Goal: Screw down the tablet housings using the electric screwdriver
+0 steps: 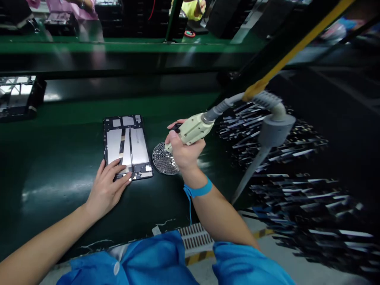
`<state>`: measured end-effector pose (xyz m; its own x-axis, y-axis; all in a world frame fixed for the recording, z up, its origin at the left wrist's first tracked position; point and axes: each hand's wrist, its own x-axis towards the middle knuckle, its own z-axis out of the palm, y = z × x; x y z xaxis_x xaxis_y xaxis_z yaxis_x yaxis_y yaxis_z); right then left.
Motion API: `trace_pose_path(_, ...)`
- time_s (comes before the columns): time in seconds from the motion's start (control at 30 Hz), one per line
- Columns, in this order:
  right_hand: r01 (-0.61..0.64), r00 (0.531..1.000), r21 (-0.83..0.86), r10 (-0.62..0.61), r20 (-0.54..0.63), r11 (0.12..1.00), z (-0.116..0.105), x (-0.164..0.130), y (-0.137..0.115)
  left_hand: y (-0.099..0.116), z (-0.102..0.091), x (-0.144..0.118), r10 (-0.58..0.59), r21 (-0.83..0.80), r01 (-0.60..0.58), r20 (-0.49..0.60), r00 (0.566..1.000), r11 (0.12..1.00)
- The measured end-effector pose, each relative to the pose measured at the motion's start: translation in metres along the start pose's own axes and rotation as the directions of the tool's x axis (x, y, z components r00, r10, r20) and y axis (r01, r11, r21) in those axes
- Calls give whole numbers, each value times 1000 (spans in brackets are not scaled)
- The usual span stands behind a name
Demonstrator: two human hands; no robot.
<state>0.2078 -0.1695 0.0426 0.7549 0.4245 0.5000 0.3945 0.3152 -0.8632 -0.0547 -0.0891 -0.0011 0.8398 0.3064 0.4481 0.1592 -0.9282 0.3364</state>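
An opened tablet [139,144], its inside facing up, lies on the green bench. My left hand [108,184] rests on its lower left edge, fingers stretched out and fairly flat over the flex cable's end. Wrapped around a pale green electric screwdriver [194,130] is my right hand [186,154], with a blue band on the wrist. The tool is tilted over a round perforated metal screw plate [164,160], which sits just right of the tablet. The driver's tip is hidden by the hand and plate.
The screwdriver's grey cable [228,103] hangs from a yellow strap [261,85] at the right. Racks of dark, thin parts [299,198] crowd the right side. Further tablets [18,95] are stacked at the far left. Across the line, other people stand near black stacks.
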Motion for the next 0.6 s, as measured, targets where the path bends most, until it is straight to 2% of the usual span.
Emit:
trace_pose_path(0.13, -3, 999, -36, 4, 44, 999, 5, -2, 2, 3, -1, -1, -23, -37, 24, 24, 999, 999)
trace_pose_path(0.3, -18, 999, -28, 19, 38, 999, 7, -4, 7, 5, -1, 0, -43, -44, 44, 38, 998, 998)
trace_pose_path(0.43, -37, 999, -43, 38, 23, 998, 6, -5, 7, 5, -1, 0, -54, -84, 55, 7, 998, 995)
trace_pose_path(0.6, -34, 999, -31, 34, 3, 999, 6, -5, 8, 4, -3, 1, -27, -74, 28, 17, 999, 997)
